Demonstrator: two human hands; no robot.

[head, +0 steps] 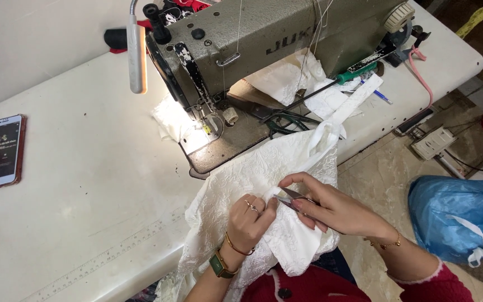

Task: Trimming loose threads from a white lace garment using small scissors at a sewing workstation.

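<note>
Your right hand (331, 210) pinches the thread snips (289, 198), blades pointing left at the white fabric (252, 168); your left hand (251, 218) is closed, bunching that fabric beside the blades.

White embossed fabric (252, 184), grey-green sewing machine (264, 33), green-handled screwdriver (356, 71) beside the machine, blue plastic bag (459, 215), red-cased phone (1, 152).

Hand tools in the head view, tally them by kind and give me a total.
Thread snips, in the right hand: 1
Green-handled screwdriver: 1
Dark scissors on the machine bed: 1
Blue pen: 1
Total: 4
</note>
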